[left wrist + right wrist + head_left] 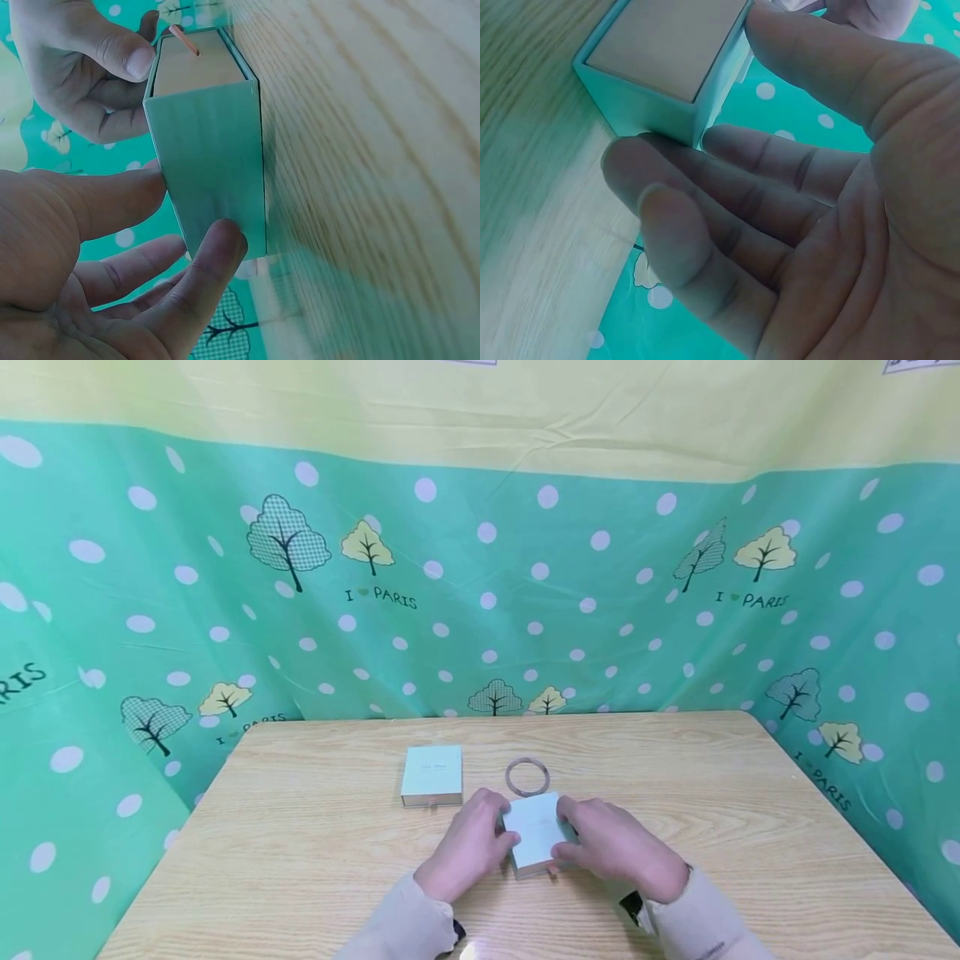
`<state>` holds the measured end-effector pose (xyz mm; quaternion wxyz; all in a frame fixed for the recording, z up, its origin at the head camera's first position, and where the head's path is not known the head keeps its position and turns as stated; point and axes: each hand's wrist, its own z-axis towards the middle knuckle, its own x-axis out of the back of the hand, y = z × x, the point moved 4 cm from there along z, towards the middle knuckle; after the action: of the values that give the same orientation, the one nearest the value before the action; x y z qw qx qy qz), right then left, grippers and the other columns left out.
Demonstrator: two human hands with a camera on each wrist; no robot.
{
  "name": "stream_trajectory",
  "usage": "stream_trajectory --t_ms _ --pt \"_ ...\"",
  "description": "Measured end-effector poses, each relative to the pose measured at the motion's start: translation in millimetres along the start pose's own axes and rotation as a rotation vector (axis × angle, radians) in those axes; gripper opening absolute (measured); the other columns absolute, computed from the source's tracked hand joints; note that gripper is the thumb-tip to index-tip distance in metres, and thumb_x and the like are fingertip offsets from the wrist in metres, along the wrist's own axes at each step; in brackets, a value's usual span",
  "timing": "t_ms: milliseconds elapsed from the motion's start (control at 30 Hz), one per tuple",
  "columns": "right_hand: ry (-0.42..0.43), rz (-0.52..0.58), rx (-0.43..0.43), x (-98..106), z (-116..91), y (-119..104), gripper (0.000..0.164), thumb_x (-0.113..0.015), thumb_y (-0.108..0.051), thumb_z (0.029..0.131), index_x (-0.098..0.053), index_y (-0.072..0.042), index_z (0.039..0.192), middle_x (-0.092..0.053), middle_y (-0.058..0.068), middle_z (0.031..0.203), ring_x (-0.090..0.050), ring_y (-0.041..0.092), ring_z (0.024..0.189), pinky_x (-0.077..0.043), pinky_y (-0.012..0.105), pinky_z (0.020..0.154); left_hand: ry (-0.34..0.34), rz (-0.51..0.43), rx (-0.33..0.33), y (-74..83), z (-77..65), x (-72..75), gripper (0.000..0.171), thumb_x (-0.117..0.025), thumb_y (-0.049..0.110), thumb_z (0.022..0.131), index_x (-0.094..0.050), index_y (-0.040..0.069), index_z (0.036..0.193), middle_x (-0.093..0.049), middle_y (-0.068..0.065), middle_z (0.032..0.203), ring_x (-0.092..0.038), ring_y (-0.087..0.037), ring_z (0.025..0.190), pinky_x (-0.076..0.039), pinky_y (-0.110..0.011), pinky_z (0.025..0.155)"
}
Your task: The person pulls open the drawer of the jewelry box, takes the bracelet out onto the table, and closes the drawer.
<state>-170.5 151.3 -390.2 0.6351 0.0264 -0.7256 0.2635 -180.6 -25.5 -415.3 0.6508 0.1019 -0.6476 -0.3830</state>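
Note:
A pale teal drawer-style jewelry box (pixel 534 827) rests on the table between my hands, slightly turned. My left hand (pixel 474 835) holds its left side, the thumb at the top edge and a fingertip against the side wall (pixel 206 165). From the right, my right hand (pixel 611 839) holds the same box, its thumb at the near top edge and its fingers by the side wall. A small orange ribbon pull (pixel 185 41) sticks out of the pale drawer front (pixel 664 45). Just behind the box lies a thin round bangle (pixel 507 775).
A second teal box (pixel 432 772) with faint lettering on its lid sits farther back to the left. The light wood table (pixel 315 827) ends at a green dotted curtain (pixel 480 627) at the back and sides.

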Motion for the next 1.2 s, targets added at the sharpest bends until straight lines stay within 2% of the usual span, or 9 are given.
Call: stream_trajectory --t_ms 467,1200 --pt "-0.005 0.008 0.017 -4.1 2.7 -2.6 0.036 -0.076 -0.031 0.081 -0.061 -0.007 0.102 -0.051 -0.006 0.071 -0.045 0.008 0.057 -0.038 0.023 0.048 0.014 0.001 -0.011 -2.8 -3.7 3.8 0.035 -0.074 0.011 0.081 -0.061 -0.005 0.109 -0.055 -0.009 0.099 -0.05 -0.011 0.078 -0.047 -0.022 0.065" --pt "0.0 0.042 0.07 -8.6 4.2 -7.5 0.038 -0.073 -0.029 0.084 -0.06 -0.002 0.107 -0.052 -0.004 0.074 -0.046 0.007 0.061 -0.041 0.023 0.053 0.005 -0.002 0.016 -6.6 -8.2 9.5 0.035 -0.073 0.011 0.082 -0.06 -0.005 0.11 -0.054 -0.009 0.101 -0.051 -0.011 0.077 -0.046 -0.021 0.063"
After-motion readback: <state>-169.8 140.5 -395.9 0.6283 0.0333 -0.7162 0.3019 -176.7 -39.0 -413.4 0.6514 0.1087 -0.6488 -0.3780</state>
